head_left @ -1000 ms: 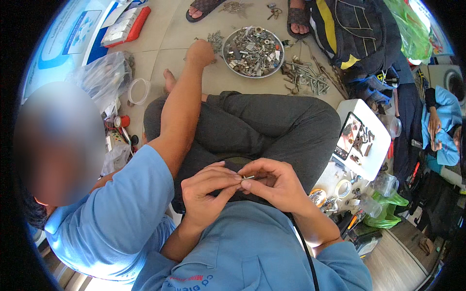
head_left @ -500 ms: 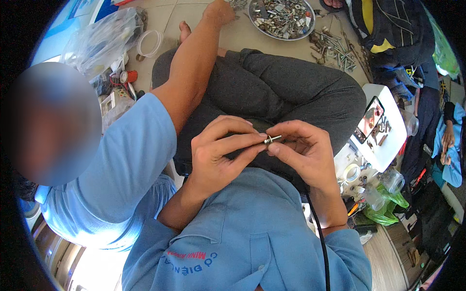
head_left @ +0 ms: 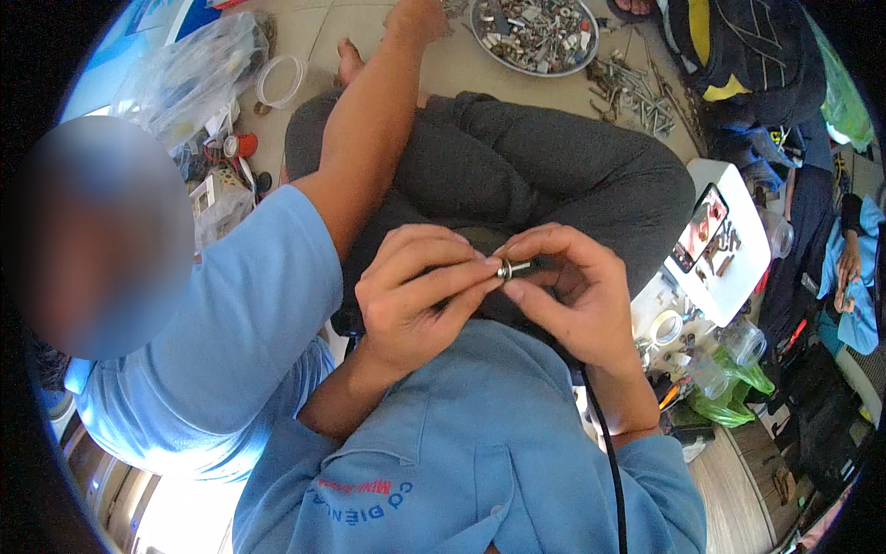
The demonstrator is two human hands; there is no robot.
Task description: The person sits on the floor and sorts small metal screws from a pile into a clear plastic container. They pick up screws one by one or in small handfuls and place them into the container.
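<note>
Silvery fastener (head_left: 516, 269), partly hidden, pinched by left hand (head_left: 413, 292); right hand (head_left: 580, 284) curled, contact unclear.

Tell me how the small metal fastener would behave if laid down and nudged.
The small metal fastener would likely roll, its shank looking round. The wider part by the left hand may make that roll curve. Its shiny metal suggests it is stiff and perhaps slippery.

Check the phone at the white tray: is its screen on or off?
On: the phone screen is lit, showing a bright picture in reddish and light tones.
</note>
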